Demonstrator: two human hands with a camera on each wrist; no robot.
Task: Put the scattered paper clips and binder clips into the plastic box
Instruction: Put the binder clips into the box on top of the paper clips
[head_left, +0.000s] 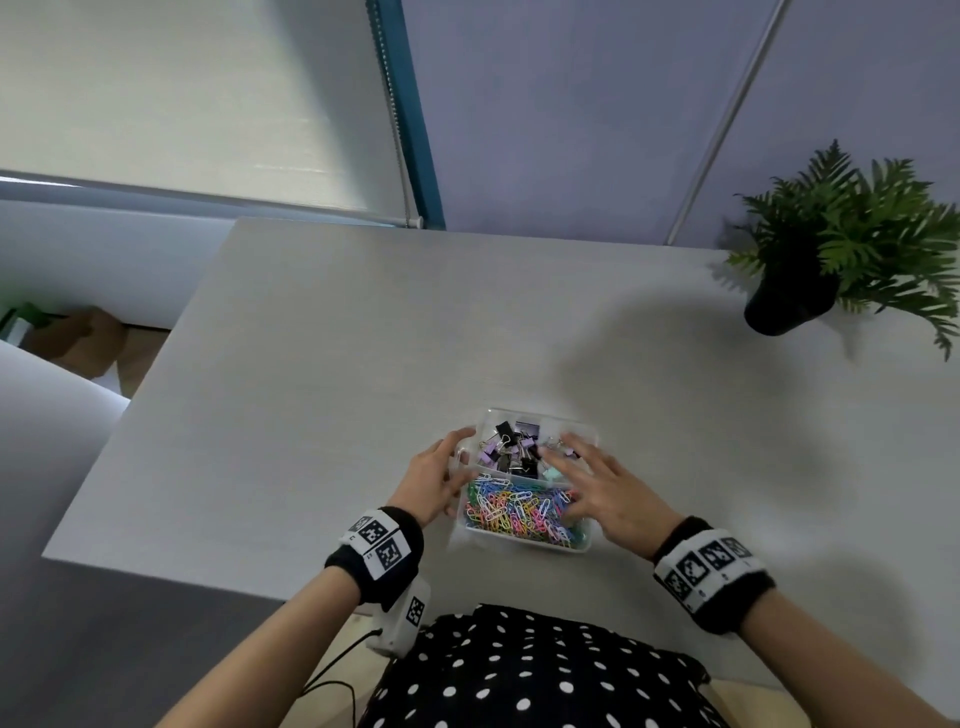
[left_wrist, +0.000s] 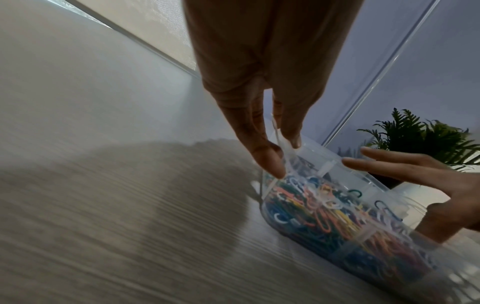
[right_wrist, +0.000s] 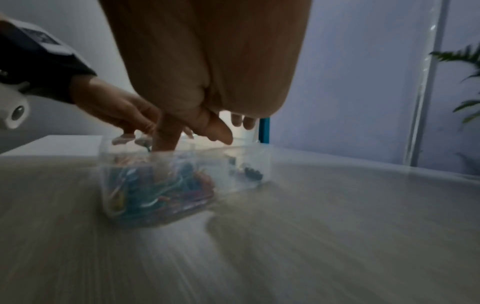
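A clear plastic box (head_left: 523, 544) stands on the table near its front edge. Its far compartment holds black, purple and mint binder clips (head_left: 511, 449). The near compartment is full of coloured paper clips (head_left: 514, 512). My left hand (head_left: 460, 460) pinches the box's left wall; the left wrist view shows its fingers (left_wrist: 267, 162) on either side of the wall (left_wrist: 322, 153). My right hand (head_left: 566, 478) hovers spread over the box's right side, fingers straight. In the right wrist view one finger (right_wrist: 166, 144) dips towards the paper clips (right_wrist: 155, 191).
A potted fern (head_left: 831, 249) in a black pot stands at the table's far right corner. The light table (head_left: 311, 389) has its left edge and near-left corner close to my left arm. A wall and a blind rise behind it.
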